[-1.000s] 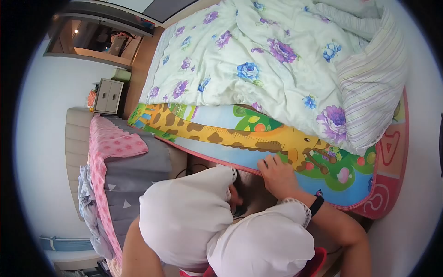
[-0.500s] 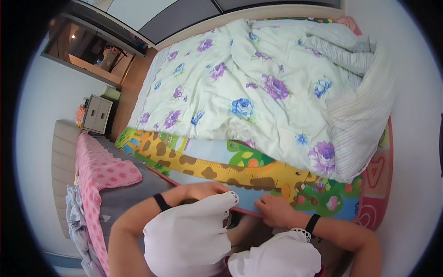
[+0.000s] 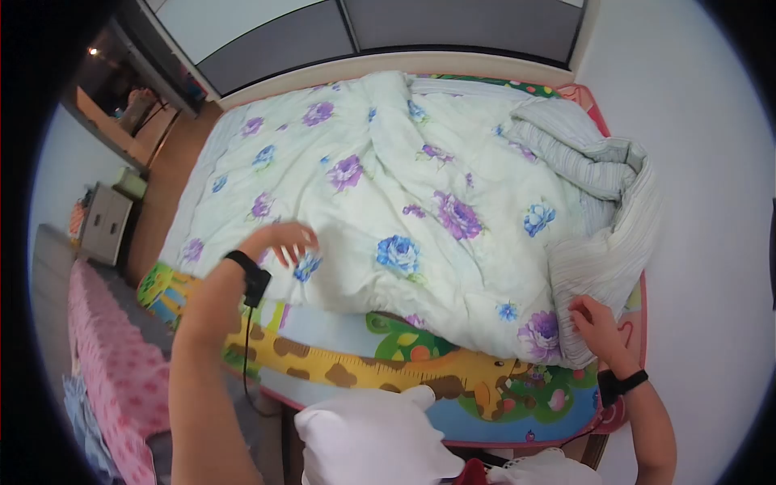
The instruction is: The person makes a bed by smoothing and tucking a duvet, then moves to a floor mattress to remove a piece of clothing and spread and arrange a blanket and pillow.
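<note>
A white quilt [image 3: 347,218] with purple and blue flowers lies rumpled over a printed play mat [image 3: 339,368] with a giraffe on it. My left hand [image 3: 287,240] hovers over or rests on the near left part of the quilt, fingers apart and holding nothing; I cannot tell whether it touches the cloth. At the near right corner, where the quilt's striped underside [image 3: 602,250] is turned up, my right hand [image 3: 596,325] is beside the stripes with loosely bent fingers. Nothing shows in its grasp. Both wrists wear black bands.
A pink patterned cloth [image 3: 113,372] covers the bed at left. A small cabinet [image 3: 105,225] stands by the left wall. Grey and white wardrobe doors [image 3: 461,31] line the far side, and a white wall [image 3: 687,162] runs along the right.
Both hands have left the mat's near edge. My left hand has moved forward and left over the quilt, my right hand right to the striped corner. The view has shifted.
</note>
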The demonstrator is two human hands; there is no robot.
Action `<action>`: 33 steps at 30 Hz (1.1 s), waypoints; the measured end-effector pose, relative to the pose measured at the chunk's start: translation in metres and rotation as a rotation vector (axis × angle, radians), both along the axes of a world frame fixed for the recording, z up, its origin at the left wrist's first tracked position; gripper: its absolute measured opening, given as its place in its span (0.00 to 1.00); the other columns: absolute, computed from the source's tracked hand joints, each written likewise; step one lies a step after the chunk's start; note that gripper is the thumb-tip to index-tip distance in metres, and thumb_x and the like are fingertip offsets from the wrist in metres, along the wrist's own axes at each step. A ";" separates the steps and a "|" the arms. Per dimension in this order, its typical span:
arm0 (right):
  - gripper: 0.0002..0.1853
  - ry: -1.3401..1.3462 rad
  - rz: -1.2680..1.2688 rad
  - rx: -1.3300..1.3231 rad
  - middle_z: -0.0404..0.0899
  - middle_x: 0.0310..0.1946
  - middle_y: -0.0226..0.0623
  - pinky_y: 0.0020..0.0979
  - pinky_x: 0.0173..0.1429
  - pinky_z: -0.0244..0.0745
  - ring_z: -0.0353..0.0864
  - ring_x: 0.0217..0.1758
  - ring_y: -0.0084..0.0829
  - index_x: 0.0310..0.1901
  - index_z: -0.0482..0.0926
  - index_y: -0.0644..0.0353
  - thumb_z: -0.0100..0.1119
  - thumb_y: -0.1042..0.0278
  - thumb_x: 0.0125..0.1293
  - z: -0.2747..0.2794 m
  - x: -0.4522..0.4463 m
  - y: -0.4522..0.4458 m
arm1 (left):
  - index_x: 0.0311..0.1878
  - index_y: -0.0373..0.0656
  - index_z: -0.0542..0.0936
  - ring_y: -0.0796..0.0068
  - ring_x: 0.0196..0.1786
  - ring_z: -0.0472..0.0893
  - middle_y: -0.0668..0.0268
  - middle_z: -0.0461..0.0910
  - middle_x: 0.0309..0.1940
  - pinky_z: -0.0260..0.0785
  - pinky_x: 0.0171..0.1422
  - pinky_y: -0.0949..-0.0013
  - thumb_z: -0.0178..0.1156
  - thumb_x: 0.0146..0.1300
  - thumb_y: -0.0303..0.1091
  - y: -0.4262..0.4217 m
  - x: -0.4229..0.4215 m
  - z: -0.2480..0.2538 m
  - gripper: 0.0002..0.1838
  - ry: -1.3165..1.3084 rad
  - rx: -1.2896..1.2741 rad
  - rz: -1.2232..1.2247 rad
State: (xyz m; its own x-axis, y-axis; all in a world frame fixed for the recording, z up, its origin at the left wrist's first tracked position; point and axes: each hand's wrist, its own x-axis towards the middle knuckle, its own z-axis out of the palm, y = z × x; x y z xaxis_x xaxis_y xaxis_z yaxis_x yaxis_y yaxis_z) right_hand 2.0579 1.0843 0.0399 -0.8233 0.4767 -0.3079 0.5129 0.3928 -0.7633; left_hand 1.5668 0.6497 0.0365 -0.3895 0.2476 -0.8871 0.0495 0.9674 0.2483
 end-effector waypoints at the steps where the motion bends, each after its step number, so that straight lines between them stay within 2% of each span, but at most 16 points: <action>1: 0.08 -0.017 0.006 0.115 0.82 0.33 0.44 0.35 0.41 0.76 0.83 0.37 0.39 0.44 0.77 0.64 0.58 0.74 0.64 0.007 0.005 -0.001 | 0.65 0.49 0.66 0.62 0.35 0.84 0.58 0.79 0.37 0.82 0.36 0.55 0.68 0.58 0.46 0.017 0.017 -0.016 0.34 -0.065 -0.119 -0.144; 2: 0.08 -0.041 0.014 0.230 0.82 0.33 0.44 0.35 0.42 0.77 0.83 0.37 0.37 0.44 0.76 0.65 0.58 0.75 0.64 0.014 0.013 -0.004 | 0.69 0.51 0.60 0.63 0.33 0.83 0.56 0.80 0.36 0.81 0.34 0.56 0.72 0.53 0.48 0.019 0.027 -0.052 0.44 -0.050 -0.148 -0.290; 3: 0.08 -0.070 0.027 0.342 0.81 0.33 0.43 0.34 0.42 0.77 0.83 0.36 0.36 0.43 0.76 0.65 0.58 0.75 0.64 0.020 0.018 -0.008 | 0.74 0.46 0.45 0.63 0.30 0.82 0.53 0.81 0.37 0.79 0.31 0.59 0.76 0.45 0.51 0.013 0.035 -0.090 0.61 -0.009 -0.052 -0.292; 4: 0.09 -0.138 0.002 0.288 0.80 0.33 0.42 0.34 0.41 0.77 0.82 0.35 0.38 0.45 0.76 0.64 0.58 0.75 0.63 0.024 0.021 -0.011 | 0.75 0.38 0.38 0.63 0.27 0.82 0.52 0.81 0.38 0.77 0.30 0.63 0.76 0.45 0.51 0.025 0.052 -0.088 0.67 0.131 -0.086 -0.403; 6: 0.11 -0.262 0.060 0.359 0.79 0.34 0.42 0.37 0.43 0.77 0.81 0.37 0.41 0.46 0.76 0.63 0.60 0.74 0.61 0.035 0.018 -0.024 | 0.75 0.37 0.39 0.60 0.33 0.84 0.51 0.82 0.42 0.78 0.37 0.63 0.75 0.45 0.54 0.034 0.054 -0.104 0.66 0.240 -0.113 -0.526; 8: 0.14 -0.266 0.219 0.451 0.77 0.37 0.43 0.39 0.46 0.76 0.80 0.41 0.43 0.48 0.76 0.61 0.63 0.72 0.59 0.027 0.011 -0.039 | 0.76 0.37 0.42 0.54 0.50 0.83 0.49 0.81 0.51 0.75 0.54 0.61 0.71 0.47 0.61 0.012 0.049 -0.121 0.65 0.425 -0.041 -0.655; 11: 0.22 -0.207 0.551 0.557 0.75 0.44 0.43 0.41 0.52 0.74 0.77 0.49 0.44 0.52 0.75 0.58 0.67 0.68 0.55 0.007 -0.003 -0.053 | 0.76 0.38 0.44 0.50 0.59 0.78 0.48 0.78 0.55 0.70 0.62 0.57 0.69 0.47 0.63 0.011 0.058 -0.104 0.64 0.419 -0.075 -0.596; 13: 0.27 -0.307 0.715 0.481 0.73 0.49 0.44 0.41 0.56 0.72 0.75 0.54 0.45 0.55 0.73 0.57 0.70 0.65 0.52 0.017 -0.040 -0.083 | 0.76 0.40 0.45 0.50 0.59 0.78 0.48 0.77 0.57 0.71 0.61 0.57 0.68 0.48 0.63 0.013 0.061 -0.090 0.62 0.432 -0.067 -0.561; 15: 0.39 -0.324 0.863 0.413 0.68 0.58 0.44 0.42 0.61 0.70 0.70 0.61 0.46 0.65 0.65 0.53 0.71 0.62 0.52 0.010 -0.064 -0.100 | 0.75 0.42 0.47 0.50 0.60 0.77 0.47 0.74 0.59 0.70 0.62 0.57 0.67 0.49 0.63 0.004 0.069 -0.093 0.59 0.440 -0.013 -0.481; 18: 0.46 -0.180 1.102 0.657 0.63 0.64 0.48 0.51 0.64 0.66 0.64 0.67 0.46 0.71 0.60 0.54 0.72 0.59 0.51 0.004 -0.091 -0.121 | 0.72 0.43 0.53 0.48 0.63 0.73 0.46 0.69 0.61 0.68 0.65 0.56 0.66 0.51 0.63 -0.021 0.069 -0.112 0.54 0.451 0.168 -0.348; 21: 0.49 -0.206 1.034 0.594 0.54 0.71 0.49 0.57 0.64 0.64 0.59 0.71 0.46 0.74 0.54 0.52 0.71 0.60 0.51 -0.051 -0.093 -0.127 | 0.69 0.44 0.57 0.46 0.64 0.71 0.45 0.67 0.62 0.64 0.67 0.55 0.65 0.53 0.63 -0.036 0.065 -0.141 0.48 0.386 0.375 -0.194; 24: 0.44 -0.149 1.029 0.878 0.62 0.68 0.50 0.54 0.62 0.67 0.65 0.67 0.48 0.70 0.61 0.54 0.69 0.67 0.50 -0.076 -0.092 -0.141 | 0.66 0.45 0.60 0.44 0.63 0.70 0.46 0.67 0.61 0.63 0.67 0.54 0.63 0.56 0.63 -0.053 0.051 -0.147 0.43 0.302 0.465 -0.069; 27: 0.35 -0.031 0.857 0.537 0.74 0.56 0.48 0.49 0.57 0.71 0.73 0.59 0.48 0.61 0.70 0.58 0.65 0.75 0.45 -0.077 -0.109 -0.085 | 0.63 0.47 0.62 0.46 0.59 0.72 0.46 0.68 0.58 0.64 0.65 0.55 0.61 0.59 0.62 -0.044 0.064 -0.140 0.38 0.315 0.409 -0.035; 29: 0.27 0.259 0.570 0.635 0.78 0.40 0.42 0.44 0.50 0.73 0.77 0.46 0.48 0.51 0.76 0.59 0.60 0.80 0.43 -0.009 -0.124 -0.078 | 0.61 0.47 0.64 0.53 0.54 0.75 0.48 0.71 0.54 0.66 0.61 0.57 0.61 0.62 0.59 -0.041 0.071 -0.126 0.34 0.391 0.343 -0.015; 32: 0.25 0.259 0.795 0.769 0.74 0.33 0.40 0.44 0.45 0.73 0.76 0.39 0.47 0.49 0.77 0.59 0.59 0.81 0.43 0.012 -0.090 -0.071 | 0.60 0.48 0.66 0.51 0.52 0.77 0.49 0.75 0.49 0.68 0.58 0.56 0.59 0.62 0.62 -0.042 0.060 -0.140 0.33 0.132 0.502 0.079; 33: 0.25 0.226 0.895 0.701 0.72 0.34 0.39 0.42 0.45 0.72 0.74 0.41 0.44 0.50 0.77 0.56 0.59 0.80 0.45 -0.011 -0.078 -0.071 | 0.59 0.48 0.67 0.49 0.54 0.76 0.48 0.75 0.50 0.67 0.59 0.55 0.58 0.62 0.63 -0.042 0.063 -0.139 0.33 0.202 0.450 0.010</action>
State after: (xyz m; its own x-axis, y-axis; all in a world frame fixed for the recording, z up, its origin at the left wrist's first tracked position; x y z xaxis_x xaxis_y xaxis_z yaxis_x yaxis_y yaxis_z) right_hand 1.9801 1.0135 0.0294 -0.9551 -0.2962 -0.0092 -0.2825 0.9196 -0.2729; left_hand 1.6293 0.6079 -0.1023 -0.5475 0.5843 -0.5991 0.1308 0.7669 0.6283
